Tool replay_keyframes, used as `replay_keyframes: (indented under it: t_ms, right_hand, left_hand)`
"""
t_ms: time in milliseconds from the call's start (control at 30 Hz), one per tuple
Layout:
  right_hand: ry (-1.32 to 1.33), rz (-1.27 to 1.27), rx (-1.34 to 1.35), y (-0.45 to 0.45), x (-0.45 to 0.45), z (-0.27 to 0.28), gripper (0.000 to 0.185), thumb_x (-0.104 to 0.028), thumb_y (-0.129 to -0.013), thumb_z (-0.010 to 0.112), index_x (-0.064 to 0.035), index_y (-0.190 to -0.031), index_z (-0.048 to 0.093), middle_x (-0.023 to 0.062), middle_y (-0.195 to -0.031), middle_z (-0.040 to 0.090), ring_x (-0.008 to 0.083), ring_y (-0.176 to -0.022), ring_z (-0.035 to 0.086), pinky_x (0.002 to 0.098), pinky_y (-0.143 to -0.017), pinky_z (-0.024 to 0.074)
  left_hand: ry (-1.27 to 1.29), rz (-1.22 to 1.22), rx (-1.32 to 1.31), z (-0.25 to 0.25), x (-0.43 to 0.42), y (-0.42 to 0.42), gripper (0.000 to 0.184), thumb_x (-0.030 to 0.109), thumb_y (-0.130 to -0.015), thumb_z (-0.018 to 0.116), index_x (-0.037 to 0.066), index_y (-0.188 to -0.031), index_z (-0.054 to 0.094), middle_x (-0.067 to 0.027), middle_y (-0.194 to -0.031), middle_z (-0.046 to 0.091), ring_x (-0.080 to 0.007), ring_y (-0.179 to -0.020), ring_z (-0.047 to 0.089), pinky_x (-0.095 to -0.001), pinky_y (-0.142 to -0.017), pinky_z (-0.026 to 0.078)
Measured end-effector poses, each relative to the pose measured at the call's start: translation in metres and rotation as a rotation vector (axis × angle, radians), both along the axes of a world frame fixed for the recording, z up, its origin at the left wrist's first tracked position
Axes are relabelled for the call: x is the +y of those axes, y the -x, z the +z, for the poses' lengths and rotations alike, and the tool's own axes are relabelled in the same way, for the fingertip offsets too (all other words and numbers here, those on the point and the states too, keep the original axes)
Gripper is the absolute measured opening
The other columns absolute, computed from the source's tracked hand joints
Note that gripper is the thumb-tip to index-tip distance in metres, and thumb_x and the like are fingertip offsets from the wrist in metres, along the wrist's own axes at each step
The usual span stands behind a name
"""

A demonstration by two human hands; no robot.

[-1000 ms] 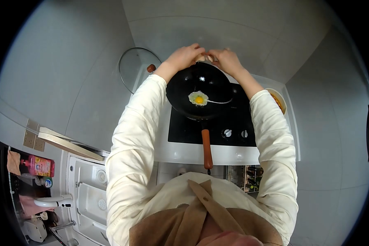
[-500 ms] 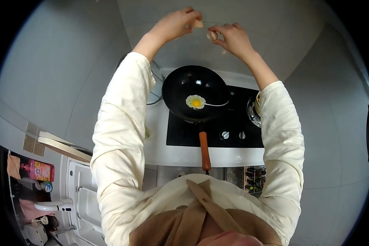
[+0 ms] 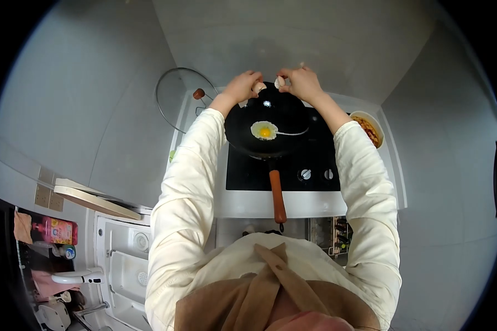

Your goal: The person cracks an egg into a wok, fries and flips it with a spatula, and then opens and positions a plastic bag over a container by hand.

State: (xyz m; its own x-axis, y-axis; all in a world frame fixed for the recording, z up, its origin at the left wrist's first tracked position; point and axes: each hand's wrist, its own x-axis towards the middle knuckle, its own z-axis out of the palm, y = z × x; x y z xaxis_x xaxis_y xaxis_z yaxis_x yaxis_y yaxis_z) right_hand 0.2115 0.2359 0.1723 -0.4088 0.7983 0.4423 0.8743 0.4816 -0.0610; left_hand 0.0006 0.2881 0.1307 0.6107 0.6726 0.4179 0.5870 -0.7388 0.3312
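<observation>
A cracked egg (image 3: 265, 132) with a whole yolk lies in the black wok (image 3: 243, 140), a strand of white trailing to its right. Over the wok's far rim, my left hand (image 3: 244, 86) is closed on a piece of eggshell (image 3: 259, 87). My right hand (image 3: 303, 84) pinches the other eggshell half (image 3: 280, 82) just to the right of it. A small gap separates the two shells. The wok's orange-brown handle (image 3: 277, 196) points toward me.
The wok stands on a black cooktop (image 3: 320, 154) with two knobs. A glass lid (image 3: 171, 113) leans at the left wall; a bowl of reddish-brown food (image 3: 368, 131) sits at right. A cutting board (image 3: 96, 201) and sink (image 3: 128, 243) are at lower left.
Both hands have come down with their eggshell pieces from high against the wall to the wok's far rim. The glass lid and the bowl are now in fuller view.
</observation>
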Motion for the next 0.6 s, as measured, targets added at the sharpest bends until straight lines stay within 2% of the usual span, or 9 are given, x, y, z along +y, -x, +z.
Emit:
replay_keyframes:
  t_ms: [100, 200, 233, 267, 333, 467, 533, 567, 600]
  right_hand:
    - [0.093, -0.061, 0.116, -0.003, -0.006, 0.0, 0.035, -0.029, -0.066, 0.072, -0.0153, -0.098, 0.065, 0.0029, -0.085, 0.068, 0.0222, -0.082, 0.063, 0.0356, -0.079, 0.0452]
    - [0.18, -0.066, 0.313, -0.008, -0.01, 0.005, 0.039, -0.03, -0.066, 0.072, -0.0142, -0.1, 0.065, 0.0042, -0.09, 0.068, 0.0227, -0.085, 0.064, 0.0331, -0.075, 0.0479]
    - [0.178, -0.092, 0.328, -0.01, -0.011, 0.008, 0.042, -0.032, -0.067, 0.073, -0.0126, -0.103, 0.064, 0.005, -0.093, 0.068, 0.022, -0.086, 0.064, 0.0325, -0.074, 0.0494]
    - [0.154, -0.065, 0.386, -0.011, -0.012, 0.012, 0.043, -0.032, -0.067, 0.073, -0.0119, -0.104, 0.064, 0.0055, -0.092, 0.068, 0.0216, -0.085, 0.064, 0.0321, -0.074, 0.0494]
    - [0.107, -0.004, 0.498, -0.01, -0.018, 0.022, 0.045, -0.034, -0.067, 0.074, -0.0105, -0.104, 0.064, 0.0065, -0.092, 0.068, 0.0208, -0.084, 0.064, 0.0312, -0.075, 0.0493]
    - [0.055, 0.173, 0.674, 0.003, -0.055, 0.059, 0.046, -0.032, -0.071, 0.074, -0.0065, -0.108, 0.063, 0.0086, -0.093, 0.067, 0.0177, -0.084, 0.063, 0.0289, -0.077, 0.0486]
    - [0.081, 0.323, 0.673, 0.01, -0.08, 0.074, 0.045, -0.028, -0.073, 0.073, -0.0043, -0.109, 0.062, 0.0087, -0.094, 0.066, 0.0158, -0.086, 0.062, 0.0278, -0.078, 0.0481]
    - [0.143, 0.379, 0.698, 0.014, -0.094, 0.075, 0.044, -0.026, -0.075, 0.072, -0.003, -0.111, 0.061, 0.0085, -0.095, 0.065, 0.0149, -0.086, 0.061, 0.0272, -0.078, 0.0477]
    - [0.215, 0.446, 0.719, 0.019, -0.11, 0.076, 0.043, -0.023, -0.076, 0.071, -0.0017, -0.112, 0.06, 0.0083, -0.096, 0.064, 0.014, -0.087, 0.06, 0.0266, -0.079, 0.0474]
  left_hand:
    - [0.254, 0.088, -0.132, -0.016, 0.009, -0.002, 0.047, 0.016, -0.059, 0.079, 0.008, -0.1, 0.058, -0.0106, -0.09, 0.063, -0.0287, -0.084, 0.061, -0.0345, -0.074, 0.048]
    - [0.46, 0.241, -0.386, -0.014, 0.008, 0.0, 0.048, 0.021, -0.061, 0.08, 0.003, -0.1, 0.06, -0.0114, -0.086, 0.066, -0.0224, -0.079, 0.064, -0.0309, -0.072, 0.049]
    - [0.68, 0.201, -0.583, -0.011, 0.007, 0.001, 0.051, 0.021, -0.064, 0.079, -0.001, -0.104, 0.057, -0.0119, -0.088, 0.066, -0.0177, -0.08, 0.063, -0.0292, -0.069, 0.05]
    - [0.918, 0.167, -0.803, -0.008, 0.005, 0.001, 0.053, 0.019, -0.071, 0.076, -0.006, -0.11, 0.051, -0.0136, -0.092, 0.064, -0.0195, -0.084, 0.064, -0.0281, -0.07, 0.052]
    - [1.067, 0.049, -1.088, 0.005, -0.011, -0.002, 0.052, 0.015, -0.079, 0.07, -0.009, -0.117, 0.044, -0.0175, -0.102, 0.061, -0.0221, -0.091, 0.063, -0.0282, -0.072, 0.053]
    - [1.11, -0.281, -1.32, 0.032, -0.062, -0.005, 0.047, 0.013, -0.086, 0.061, -0.009, -0.122, 0.039, -0.0214, -0.113, 0.054, -0.0269, -0.101, 0.06, -0.0314, -0.079, 0.053]
    - [1.051, -0.424, -1.4, 0.04, -0.101, -0.006, 0.047, 0.012, -0.085, 0.061, -0.009, -0.121, 0.039, -0.0216, -0.111, 0.055, -0.0287, -0.098, 0.061, -0.0325, -0.081, 0.053]
    - [1.015, -0.423, -1.468, 0.044, -0.129, -0.009, 0.04, 0.011, -0.085, 0.062, -0.007, -0.116, 0.044, -0.0187, -0.105, 0.058, -0.0258, -0.092, 0.063, -0.0306, -0.077, 0.054]
    - [0.997, -0.467, -1.423, 0.051, -0.16, -0.006, 0.034, 0.012, -0.084, 0.063, -0.004, -0.111, 0.049, -0.0149, -0.099, 0.061, -0.021, -0.085, 0.065, -0.0273, -0.07, 0.054]
